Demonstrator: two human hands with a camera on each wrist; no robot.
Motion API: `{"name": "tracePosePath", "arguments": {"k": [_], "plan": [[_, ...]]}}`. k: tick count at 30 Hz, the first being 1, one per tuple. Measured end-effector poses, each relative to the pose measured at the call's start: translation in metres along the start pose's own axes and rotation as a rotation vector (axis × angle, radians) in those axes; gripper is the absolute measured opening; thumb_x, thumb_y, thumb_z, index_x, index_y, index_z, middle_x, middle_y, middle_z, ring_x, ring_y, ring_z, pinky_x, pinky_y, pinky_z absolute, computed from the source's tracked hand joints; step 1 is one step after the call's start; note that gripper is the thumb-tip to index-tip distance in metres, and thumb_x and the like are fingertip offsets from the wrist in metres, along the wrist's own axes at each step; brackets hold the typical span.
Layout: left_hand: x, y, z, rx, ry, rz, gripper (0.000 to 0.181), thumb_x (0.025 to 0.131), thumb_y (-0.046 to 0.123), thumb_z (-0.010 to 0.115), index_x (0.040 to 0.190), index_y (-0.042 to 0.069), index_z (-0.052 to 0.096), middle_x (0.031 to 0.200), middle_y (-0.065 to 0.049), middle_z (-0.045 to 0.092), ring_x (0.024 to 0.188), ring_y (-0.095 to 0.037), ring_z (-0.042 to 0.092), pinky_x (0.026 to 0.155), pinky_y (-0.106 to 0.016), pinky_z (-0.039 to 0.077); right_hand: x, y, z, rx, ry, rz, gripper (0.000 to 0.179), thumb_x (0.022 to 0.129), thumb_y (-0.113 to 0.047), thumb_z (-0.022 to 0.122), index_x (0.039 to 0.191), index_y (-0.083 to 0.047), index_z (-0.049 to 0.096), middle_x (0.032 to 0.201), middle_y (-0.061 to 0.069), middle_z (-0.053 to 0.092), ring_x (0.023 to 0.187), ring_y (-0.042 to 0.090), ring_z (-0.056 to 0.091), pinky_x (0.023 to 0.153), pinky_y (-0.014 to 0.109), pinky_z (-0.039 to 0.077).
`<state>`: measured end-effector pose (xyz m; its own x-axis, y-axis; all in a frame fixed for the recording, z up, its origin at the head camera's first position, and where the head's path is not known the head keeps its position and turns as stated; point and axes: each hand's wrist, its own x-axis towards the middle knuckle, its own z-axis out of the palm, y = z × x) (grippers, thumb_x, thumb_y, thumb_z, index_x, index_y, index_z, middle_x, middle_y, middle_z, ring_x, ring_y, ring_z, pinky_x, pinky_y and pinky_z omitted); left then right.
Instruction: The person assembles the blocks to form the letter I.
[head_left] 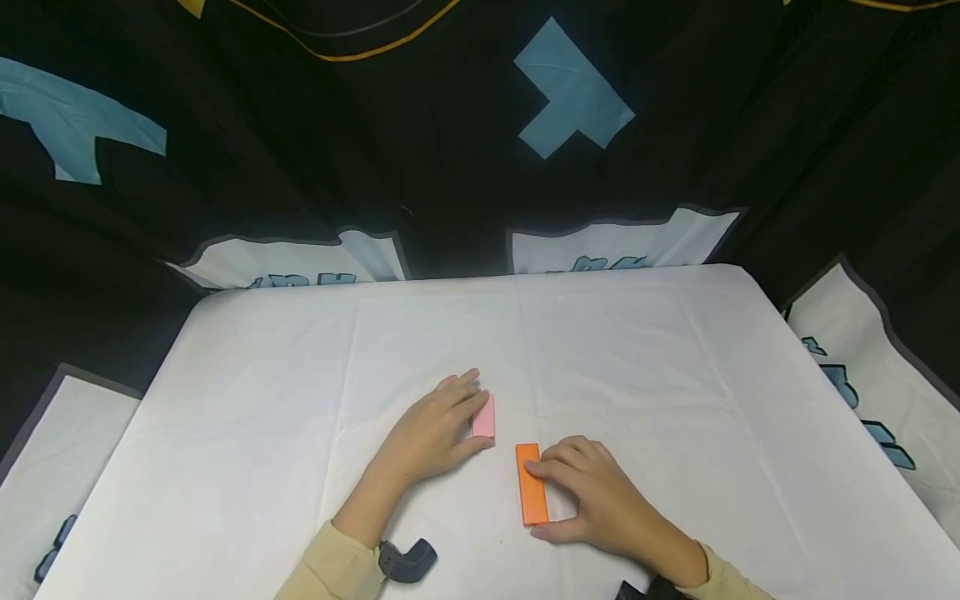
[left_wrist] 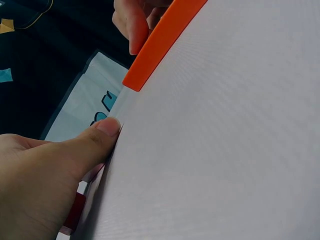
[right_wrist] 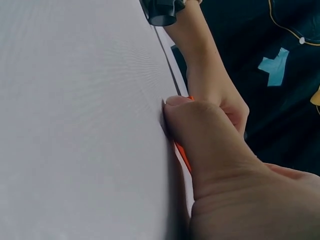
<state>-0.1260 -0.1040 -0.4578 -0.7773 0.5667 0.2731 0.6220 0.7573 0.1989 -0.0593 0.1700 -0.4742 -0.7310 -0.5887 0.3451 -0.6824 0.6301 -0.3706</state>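
Near the middle of the table, my left hand (head_left: 438,429) holds a small pink block (head_left: 483,418), thumb at its near end and a finger at its far end. The left wrist view shows a dark red piece (left_wrist: 76,214) by that hand's underside, mostly hidden. To the right and nearer me, my right hand (head_left: 592,496) grips a longer orange block (head_left: 531,487). Its thumb is at the near end, and a fingertip lies over the top. A gap of white cloth separates the two blocks. In the right wrist view my thumb hides most of the orange block (right_wrist: 183,156).
White cloth covers the table (head_left: 622,350). A black curtain (head_left: 420,150) with blue and white patches hangs behind it and at the sides. Dark wrist-worn devices sit at the left cuff (head_left: 407,562) and the right cuff (head_left: 651,590).
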Motion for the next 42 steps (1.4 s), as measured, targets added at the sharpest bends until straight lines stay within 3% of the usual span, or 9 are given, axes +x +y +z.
{"name": "tracePosePath", "arguments": {"k": [13, 25, 29, 37, 42], "plan": [[0.0, -0.001, 0.0, -0.007, 0.028, 0.027, 0.063, 0.085, 0.051, 0.072, 0.13, 0.007, 0.065, 0.139, -0.011, 0.061, 0.138, -0.023, 0.05, 0.118, -0.037, 0.036, 0.0, -0.001, 0.002, -0.022, 0.009, 0.005, 0.063, 0.073, -0.067, 0.075, 0.123, -0.03, 0.067, 0.117, -0.019, 0.06, 0.113, 0.004, 0.049, 0.093, 0.031, 0.042], [0.001, 0.0, -0.001, -0.014, 0.004, 0.0, 0.064, 0.085, 0.053, 0.071, 0.131, 0.008, 0.065, 0.142, -0.011, 0.058, 0.138, -0.024, 0.05, 0.117, -0.038, 0.038, -0.001, 0.001, 0.0, 0.011, -0.009, 0.019, 0.063, 0.073, -0.066, 0.076, 0.125, -0.032, 0.067, 0.118, -0.021, 0.059, 0.114, 0.003, 0.048, 0.096, 0.034, 0.043], [0.003, 0.002, -0.005, -0.007, -0.031, -0.012, 0.064, 0.085, 0.054, 0.072, 0.129, 0.008, 0.065, 0.142, -0.012, 0.058, 0.138, -0.027, 0.05, 0.117, -0.039, 0.038, -0.001, 0.002, 0.0, 0.013, 0.001, 0.011, 0.063, 0.073, -0.067, 0.076, 0.125, -0.032, 0.066, 0.118, -0.022, 0.059, 0.113, 0.003, 0.048, 0.095, 0.035, 0.044], [0.019, 0.007, -0.015, 0.021, -0.093, 0.013, 0.055, 0.08, 0.048, 0.079, 0.114, 0.008, 0.067, 0.112, -0.006, 0.067, 0.122, -0.027, 0.059, 0.116, -0.037, 0.04, -0.002, 0.004, 0.001, 0.023, 0.02, -0.008, 0.063, 0.073, -0.064, 0.078, 0.125, -0.031, 0.066, 0.117, -0.02, 0.06, 0.112, 0.005, 0.049, 0.094, 0.035, 0.043], [0.025, 0.008, -0.016, 0.015, -0.108, 0.029, 0.051, 0.078, 0.046, 0.081, 0.11, 0.008, 0.068, 0.106, -0.004, 0.066, 0.115, -0.023, 0.06, 0.111, -0.034, 0.045, -0.003, 0.005, 0.001, 0.013, 0.016, -0.006, 0.065, 0.071, -0.066, 0.078, 0.125, -0.033, 0.066, 0.117, -0.022, 0.059, 0.113, 0.002, 0.048, 0.095, 0.033, 0.043]]}}
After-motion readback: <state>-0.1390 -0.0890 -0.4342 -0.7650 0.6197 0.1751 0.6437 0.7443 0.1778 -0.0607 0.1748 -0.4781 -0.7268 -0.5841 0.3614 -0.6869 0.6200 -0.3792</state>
